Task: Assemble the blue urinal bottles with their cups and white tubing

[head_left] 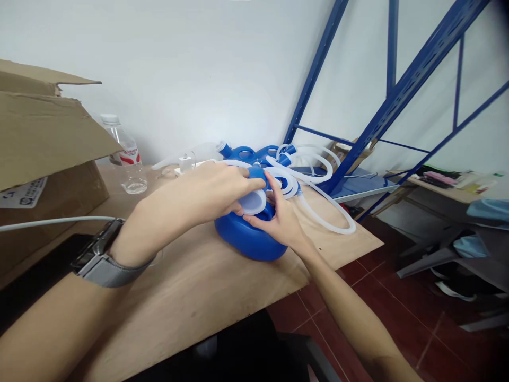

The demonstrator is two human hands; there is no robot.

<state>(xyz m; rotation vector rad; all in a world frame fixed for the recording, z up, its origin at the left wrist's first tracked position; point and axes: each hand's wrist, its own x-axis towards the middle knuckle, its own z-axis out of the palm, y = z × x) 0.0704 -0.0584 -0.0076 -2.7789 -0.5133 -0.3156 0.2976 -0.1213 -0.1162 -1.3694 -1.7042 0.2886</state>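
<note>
1. Left hand (202, 192) — fingers and thumb closed around a translucent white, cup-shaped plastic mouthpiece (253, 202) and the rounded blue plastic collar (257, 176) behind it.
2. Right hand (283, 216) — index finger and thumb curved about the near right side of the same parts, thumb at the lower rim; a pinching hold. The remaining fingers are largely hidden.
3. Handling, as judged: keep the mouthpiece and collar in line, with pressure shared evenly by both hands, so that the thin-looking rim is not squeezed out of round. Any turn would best be slow, one hand steadying while the other works; a skewed hold could make the parts bind.
4. Support, as judged: let the squat, glossy blue plastic container (250, 241) bear on the pale wooden worktop (191, 297), and avoid pushing sideways, since it could slide.
5. Position: mouthpiece between the two hands, touching both, its open face tipped towards the wearer. Container directly below the hands, resting on the worktop; whether it joins the collar cannot be told behind the fingers.
6. Adjacent: coiled translucent white hose (345, 230), beyond and right of the right hand — best kept clear of the wrists.
</note>
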